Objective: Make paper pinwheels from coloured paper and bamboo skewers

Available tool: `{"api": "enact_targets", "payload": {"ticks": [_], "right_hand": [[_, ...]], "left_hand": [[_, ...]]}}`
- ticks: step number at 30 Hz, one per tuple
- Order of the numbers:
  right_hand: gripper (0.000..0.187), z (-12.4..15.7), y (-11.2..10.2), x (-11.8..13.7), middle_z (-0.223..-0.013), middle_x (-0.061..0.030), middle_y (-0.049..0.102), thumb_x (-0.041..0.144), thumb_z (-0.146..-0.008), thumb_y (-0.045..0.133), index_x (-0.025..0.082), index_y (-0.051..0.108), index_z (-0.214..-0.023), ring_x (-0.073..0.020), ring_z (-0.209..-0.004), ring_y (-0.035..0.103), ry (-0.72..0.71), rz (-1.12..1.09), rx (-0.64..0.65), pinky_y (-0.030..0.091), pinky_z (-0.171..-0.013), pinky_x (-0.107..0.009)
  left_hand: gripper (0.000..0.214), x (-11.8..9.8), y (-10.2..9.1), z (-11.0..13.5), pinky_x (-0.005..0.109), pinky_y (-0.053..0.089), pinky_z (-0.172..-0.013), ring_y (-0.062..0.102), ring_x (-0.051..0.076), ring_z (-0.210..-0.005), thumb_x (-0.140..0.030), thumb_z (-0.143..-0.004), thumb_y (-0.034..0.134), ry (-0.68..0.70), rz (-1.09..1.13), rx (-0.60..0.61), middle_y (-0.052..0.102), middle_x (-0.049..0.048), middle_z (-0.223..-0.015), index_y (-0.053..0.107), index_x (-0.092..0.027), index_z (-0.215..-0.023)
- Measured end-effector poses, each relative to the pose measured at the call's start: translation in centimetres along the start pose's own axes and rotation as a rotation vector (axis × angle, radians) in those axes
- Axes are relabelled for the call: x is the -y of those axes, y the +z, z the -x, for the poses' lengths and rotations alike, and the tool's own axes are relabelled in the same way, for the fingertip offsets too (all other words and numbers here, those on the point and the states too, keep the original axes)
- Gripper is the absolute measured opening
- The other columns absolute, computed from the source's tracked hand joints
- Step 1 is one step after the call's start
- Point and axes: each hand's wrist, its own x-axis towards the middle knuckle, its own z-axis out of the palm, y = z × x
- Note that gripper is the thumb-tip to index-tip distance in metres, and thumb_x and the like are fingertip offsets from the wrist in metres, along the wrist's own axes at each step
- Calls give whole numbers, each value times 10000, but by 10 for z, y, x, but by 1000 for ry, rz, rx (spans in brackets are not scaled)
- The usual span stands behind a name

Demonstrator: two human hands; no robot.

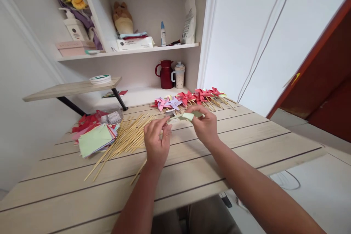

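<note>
Between my hands, above the table, is a pale green paper pinwheel (188, 116) with folded blades. My right hand (205, 126) is closed on its right side, fingers curled over the paper. My left hand (157, 139) pinches its left edge between thumb and fingers. Left of my hands lies a loose pile of thin wooden sticks (133, 135). A stack of cut paper sheets (95, 139), light green on top, sits farther left. Beyond my hands, finished pinwheels on sticks (186, 98) in red, pink and lilac lie in a row.
The slatted wooden table (246, 142) ends at a front edge near my lap. A small raised shelf (74, 89) stands at the back left. A red jug (166, 75) and a lidded cup (179, 76) stand in the cabinet, below a shelf of household items.
</note>
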Motion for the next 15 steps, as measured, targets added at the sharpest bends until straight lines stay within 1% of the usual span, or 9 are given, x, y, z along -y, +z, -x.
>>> {"api": "enact_targets", "payload": {"ticks": [2, 5, 6, 7, 9, 12, 15], "right_hand": [[60, -4, -2, -7, -775, 13, 681, 201, -766, 750, 245, 716, -790, -161, -703, 576, 116, -63, -71, 432, -634, -291], [132, -8, -3, -14, -716, 24, 639, 294, -726, 815, 238, 700, -755, -141, -631, 513, 212, -163, -107, 403, -594, -280], [156, -8, -2, -15, -708, 26, 631, 312, -711, 829, 236, 698, -748, -139, -625, 505, 231, -181, -106, 399, -591, -280], [172, -8, -1, -16, -706, 25, 628, 324, -699, 838, 235, 698, -744, -139, -625, 504, 247, -186, -99, 397, -591, -280], [183, -7, 1, -18, -716, 20, 635, 340, -689, 841, 233, 702, -741, -145, -634, 509, 276, -169, -66, 395, -594, -284], [173, -2, 5, -19, -755, 8, 665, 352, -697, 829, 234, 713, -748, -164, -682, 544, 295, -130, 21, 408, -626, -294], [164, 0, 7, -20, -796, 2, 685, 353, -708, 820, 237, 716, -760, -181, -746, 577, 308, -134, 92, 419, -663, -301]], "left_hand": [[274, 4, -4, -2, 329, 493, -808, 664, 176, -855, -343, -1023, 497, -139, 40, -72, 724, 58, -949, 724, -218, -1112], [351, 13, -10, -5, 285, 482, -696, 636, 152, -734, -374, -1040, 438, -320, 28, -255, 685, 39, -822, 737, -190, -1030], [364, 16, -11, -5, 277, 476, -672, 625, 146, -704, -381, -1038, 435, -358, 11, -290, 673, 32, -790, 738, -182, -1005], [371, 20, -11, -5, 271, 470, -652, 617, 144, -686, -387, -1034, 436, -386, -4, -302, 668, 30, -773, 738, -178, -986], [380, 26, -10, -4, 270, 466, -636, 613, 147, -674, -398, -1027, 436, -411, -15, -272, 673, 32, -759, 739, -177, -969], [378, 28, -9, -2, 279, 469, -663, 610, 148, -668, -404, -1019, 442, -399, -26, -224, 675, 32, -746, 741, -185, -946], [387, 25, -8, -1, 274, 464, -646, 590, 139, -630, -401, -1018, 430, -433, 3, -260, 657, 25, -728, 733, -179, -928]]}}
